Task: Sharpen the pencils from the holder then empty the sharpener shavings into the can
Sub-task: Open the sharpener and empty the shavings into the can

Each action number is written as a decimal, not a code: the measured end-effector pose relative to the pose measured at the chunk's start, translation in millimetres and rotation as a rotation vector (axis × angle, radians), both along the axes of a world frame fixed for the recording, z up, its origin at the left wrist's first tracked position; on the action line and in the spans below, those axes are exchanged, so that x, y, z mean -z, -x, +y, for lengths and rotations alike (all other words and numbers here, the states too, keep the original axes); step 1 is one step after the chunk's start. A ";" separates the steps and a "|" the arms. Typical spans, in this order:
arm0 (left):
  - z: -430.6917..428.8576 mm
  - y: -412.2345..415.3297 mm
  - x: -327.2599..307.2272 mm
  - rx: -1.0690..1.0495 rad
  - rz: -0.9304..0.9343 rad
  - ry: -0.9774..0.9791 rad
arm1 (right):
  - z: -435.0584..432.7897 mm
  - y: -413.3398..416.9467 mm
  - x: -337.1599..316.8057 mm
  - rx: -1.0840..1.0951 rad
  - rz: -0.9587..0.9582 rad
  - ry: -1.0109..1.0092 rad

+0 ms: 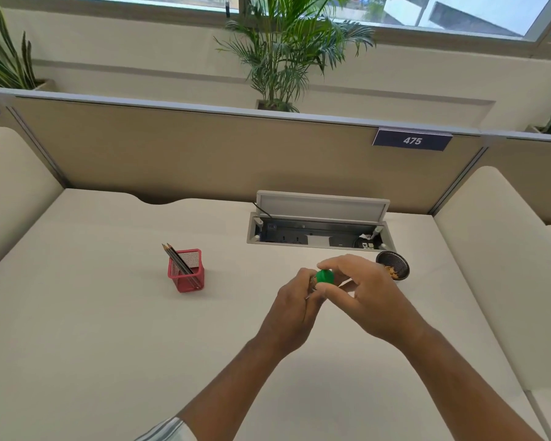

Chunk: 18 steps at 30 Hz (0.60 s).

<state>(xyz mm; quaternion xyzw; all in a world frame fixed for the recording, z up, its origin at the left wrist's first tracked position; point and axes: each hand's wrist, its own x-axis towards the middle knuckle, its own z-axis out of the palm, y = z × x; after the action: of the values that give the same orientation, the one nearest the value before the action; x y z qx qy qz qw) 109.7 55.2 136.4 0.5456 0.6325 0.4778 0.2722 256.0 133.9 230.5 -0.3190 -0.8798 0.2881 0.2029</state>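
A green sharpener (325, 276) sits between my two hands above the middle of the desk. My right hand (363, 294) pinches it from the right with thumb and fingers. My left hand (295, 302) is curled round its other part, where a thin metal edge shows; most of that part is hidden. To the left stands a red mesh holder (186, 275) with two dark pencils (177, 259) leaning in it, points up. A black mesh can (393, 265) with orange-brown shavings inside sits just behind my right hand.
An open cable box (318, 230) with a raised lid is sunk into the white desk (93, 313) behind the hands. A beige partition (204, 148) closes the back, with padded side panels left and right. Plants stand beyond it.
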 end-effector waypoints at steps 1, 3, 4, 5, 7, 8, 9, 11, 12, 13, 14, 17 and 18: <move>-0.5 -0.8 -0.8 0.004 0.001 -0.002 | -0.5 0.1 0.3 -0.006 0.004 -0.006; -0.8 -2.0 -1.9 0.010 0.011 0.001 | -1.1 -0.3 0.8 -0.008 0.023 -0.018; -0.8 -2.8 -2.3 0.015 0.007 0.003 | -1.4 -1.2 1.2 -0.001 0.043 -0.021; -0.4 -3.2 -2.9 0.017 0.004 0.005 | -1.1 -1.5 1.8 0.008 0.059 -0.018; 0.4 -2.8 -1.9 0.010 0.008 0.008 | -0.3 -1.6 3.0 0.012 0.066 -0.003; 0.6 -2.5 -0.9 0.007 0.009 0.009 | -0.5 -2.3 3.7 0.015 0.066 0.002; 0.7 -2.7 -0.2 0.007 0.008 0.012 | -1.2 -3.2 4.4 0.023 0.073 0.006; 1.3 -2.8 1.6 0.001 0.003 0.013 | -1.9 -3.4 3.7 0.036 0.099 0.010; 2.1 -3.1 2.8 -0.002 0.002 0.013 | -2.0 -3.6 3.2 0.040 0.105 0.012; 2.8 -3.5 3.6 -0.002 0.002 0.011 | -2.1 -3.9 3.5 0.043 0.107 0.014; 3.3 -4.5 4.3 0.001 0.004 0.011 | -2.3 -5.0 4.6 0.047 0.111 0.017; 6.5 -7.7 5.3 0.006 0.007 0.023 | 0.1 -8.6 7.0 0.080 0.136 0.046; 7.7 -8.7 4.8 0.008 0.008 0.024 | 1.3 -10.2 8.0 0.086 0.139 0.053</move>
<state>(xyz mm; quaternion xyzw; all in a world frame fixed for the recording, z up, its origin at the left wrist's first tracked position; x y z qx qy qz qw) 118.4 62.9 131.6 0.5466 0.6372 0.4667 0.2781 266.2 135.3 222.5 -0.3411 -0.8411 0.3239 0.2671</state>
